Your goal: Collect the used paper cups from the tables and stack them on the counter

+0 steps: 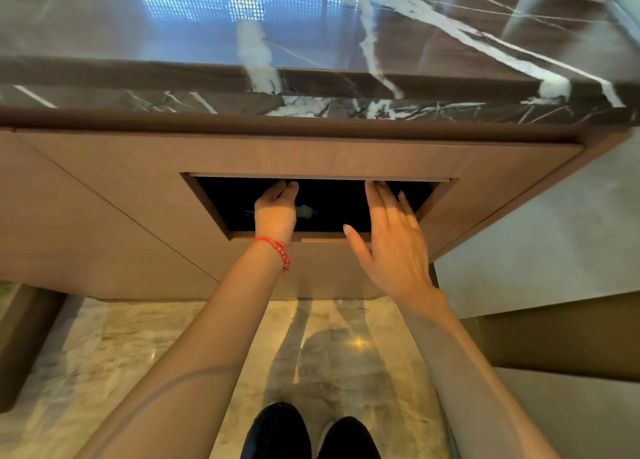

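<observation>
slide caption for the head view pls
Both hands, left and right, reach into a dark opening under the marble counter.

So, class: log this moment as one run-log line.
left hand: reaching into dark counter opening | right hand: open, fingers at opening's top edge | paper cups: none visible | counter top: bare marble

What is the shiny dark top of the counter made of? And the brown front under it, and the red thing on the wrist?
The counter top looks like polished dark stone, likely marble: white veins and window reflections. The front panel looks like matte wood veneer or laminate, smooth brown with thin seams. The bracelet seems to be red beads on cord, material unclear.
</observation>
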